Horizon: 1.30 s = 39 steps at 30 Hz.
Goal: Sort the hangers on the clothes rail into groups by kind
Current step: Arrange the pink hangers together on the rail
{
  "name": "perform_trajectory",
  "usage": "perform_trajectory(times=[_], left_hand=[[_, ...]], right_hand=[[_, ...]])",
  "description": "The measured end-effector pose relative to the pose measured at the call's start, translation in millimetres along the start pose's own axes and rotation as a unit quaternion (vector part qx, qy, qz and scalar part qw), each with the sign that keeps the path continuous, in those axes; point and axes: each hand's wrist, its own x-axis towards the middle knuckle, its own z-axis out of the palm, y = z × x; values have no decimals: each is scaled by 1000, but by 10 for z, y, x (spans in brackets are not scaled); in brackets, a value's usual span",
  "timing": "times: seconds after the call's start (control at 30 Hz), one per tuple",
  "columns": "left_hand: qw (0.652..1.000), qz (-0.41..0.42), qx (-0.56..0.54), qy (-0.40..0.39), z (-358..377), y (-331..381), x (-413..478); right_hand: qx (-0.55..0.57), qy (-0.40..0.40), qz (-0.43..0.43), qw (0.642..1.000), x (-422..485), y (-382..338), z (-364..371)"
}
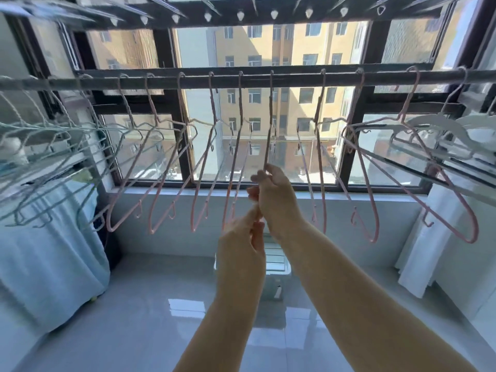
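Pink hanger [269, 124] on rail [295, 77], edge-on, hanging straight down, right hand [273, 194] gripping it, left hand [241, 245] pinching its bottom

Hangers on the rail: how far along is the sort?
Mostly grouped: blue hangers bunch left, white hangers right, pink hangers between. In hand: right hand and left hand grip one pink hanger mid-rail. Left: pinks hang widely spaced, not yet closed up.

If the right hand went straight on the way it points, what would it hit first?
Probably the clothes rail: the right hand points up along the pink hanger it grips. Depth is unclear.
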Motion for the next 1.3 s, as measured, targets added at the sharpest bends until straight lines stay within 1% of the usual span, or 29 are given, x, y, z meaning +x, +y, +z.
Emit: perform_trajectory(times=[0.13,0.27,0.43,0.57,0.6,0.67,0.73,0.77,0.8,0.83,0.87,0.9,0.93,1.0,1.07,1.17,1.3], left_hand=[[999,35,13,-25,20,52,16],[997,59,2,-47,73,84,21],[996,64,-9,-56,131,106,-6],[994,64,-25,-81,163,75,-43],[993,68,-34,-90,152,74,-70],[992,84,-59,-79,82,72,-116],[991,116,-66,-8,-20,44,-113],[989,133,-58,34,-65,18,-97],[986,142,-49,67,-103,-16,-74],[985,141,-38,87,-138,-51,-49],[987,132,-26,93,-169,-85,-25],[989,117,-12,88,-199,-112,-9],[992,98,1,75,-225,-132,1],[997,59,22,39,-266,-177,-1],[998,40,36,24,-283,-240,-23],[999,21,33,16,-307,-288,-50],[999,30,16,-7,-298,-249,-50]], right_hand=[[82,57,11,995,33,38,-42],[114,76,8,991,57,45,-127],[99,71,12,992,63,49,-212],[90,71,25,993,33,49,-259],[59,74,25,995,26,43,-269],[-69,90,-7,994,-5,19,-289],[-206,126,-76,967,-64,-4,-292],[-252,146,-121,949,-113,-45,-269],[-282,156,-173,931,-164,-99,-224],[-301,151,-212,918,-204,-153,-163],[-310,131,-231,913,-228,-195,-90],[-313,101,-229,916,-234,-215,-6],[-313,66,-208,924,-222,-220,76],[-291,12,-134,947,-151,-197,211],[-254,-20,-59,965,-77,-128,293],[-208,-36,1,977,-37,-29,362],[-192,0,-7,981,-20,42,401]])
